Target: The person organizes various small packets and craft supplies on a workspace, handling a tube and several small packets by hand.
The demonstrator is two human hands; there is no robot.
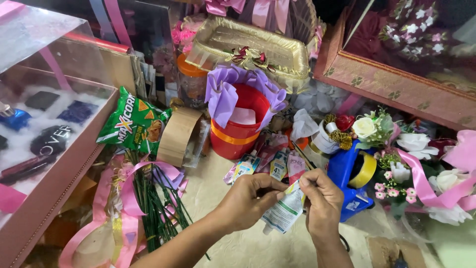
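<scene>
My left hand (250,201) and my right hand (322,201) meet near the bottom centre of the view. Together they pinch a small white and blue sachet (283,212) that hangs down between them, the fingers closed on its upper end. Just beyond the hands lie several more small sachets (270,166) in pink, blue and yellow. A blue tape dispenser (349,176) with a yellow roll stands right beside my right hand.
A red bucket with a purple paper frill (238,121) stands behind the sachets. A green snack bag (131,121), a brown tape roll (176,136), pink ribbon with green stems (144,198), a pink gift box (47,183) at left, artificial flowers (416,164) at right.
</scene>
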